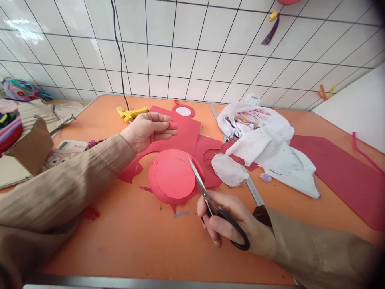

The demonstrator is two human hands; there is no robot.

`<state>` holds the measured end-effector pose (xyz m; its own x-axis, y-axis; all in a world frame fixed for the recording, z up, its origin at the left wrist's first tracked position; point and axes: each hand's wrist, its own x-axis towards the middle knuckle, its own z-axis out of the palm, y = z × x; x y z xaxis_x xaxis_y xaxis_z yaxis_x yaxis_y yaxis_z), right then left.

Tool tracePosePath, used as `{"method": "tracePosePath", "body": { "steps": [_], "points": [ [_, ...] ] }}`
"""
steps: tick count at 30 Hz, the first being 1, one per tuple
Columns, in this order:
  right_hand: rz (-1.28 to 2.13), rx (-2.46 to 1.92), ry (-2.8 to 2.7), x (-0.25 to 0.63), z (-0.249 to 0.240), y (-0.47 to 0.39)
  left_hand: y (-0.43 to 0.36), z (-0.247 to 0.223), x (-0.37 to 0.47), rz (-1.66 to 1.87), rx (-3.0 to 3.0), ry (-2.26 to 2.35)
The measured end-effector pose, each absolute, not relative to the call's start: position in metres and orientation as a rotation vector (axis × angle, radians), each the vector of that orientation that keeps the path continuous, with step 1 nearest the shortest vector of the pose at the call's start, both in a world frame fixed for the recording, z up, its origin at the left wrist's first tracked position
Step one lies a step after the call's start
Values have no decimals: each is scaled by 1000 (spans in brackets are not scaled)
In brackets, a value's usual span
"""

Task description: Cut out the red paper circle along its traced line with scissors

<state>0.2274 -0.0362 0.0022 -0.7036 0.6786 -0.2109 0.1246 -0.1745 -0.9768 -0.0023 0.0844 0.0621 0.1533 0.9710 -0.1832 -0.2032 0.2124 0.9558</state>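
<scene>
My right hand (231, 220) grips a pair of scissors (200, 180) with black handles, blades pointing up and left, nearly closed. Under the blade tips, round red paper discs (174, 176) lie overlapped on the table. Farther back, my left hand (148, 130) pinches a small red paper scrap (172, 125) between thumb and fingers. It hovers over large red paper sheets (188, 130) with curved cut-outs. Behind them lies a red paper ring (188, 112) with a white centre.
A yellow glue gun (130, 114) lies behind my left hand, its cord rising along the tiled wall. At left are a cardboard box (33, 140) and a phone (67, 150). A white plastic bag (261, 132), a whitish scrap (230, 170) and dark red sheets (339, 172) occupy the right.
</scene>
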Motion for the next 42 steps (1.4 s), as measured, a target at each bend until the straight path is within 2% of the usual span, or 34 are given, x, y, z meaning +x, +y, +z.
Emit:
{"method": "tracePosePath", "body": {
  "steps": [9, 29, 32, 37, 42],
  "points": [
    [1938, -875, -1676, 227, 0, -36, 90, 50, -3, 1074, 960, 1081],
    [1830, -992, -1714, 226, -10, -39, 98, 19, -9, 763, 1534, 1237],
    [1768, -1020, -1710, 226, -14, -39, 100, 15, -11, 759, 1610, 1230],
    [1875, -974, -1705, 224, -10, -35, 102, 11, -12, 764, 1674, 1240],
    [1872, -919, -1695, 224, -7, -34, 99, 23, -10, 873, 1662, 1282]
  ]
}}
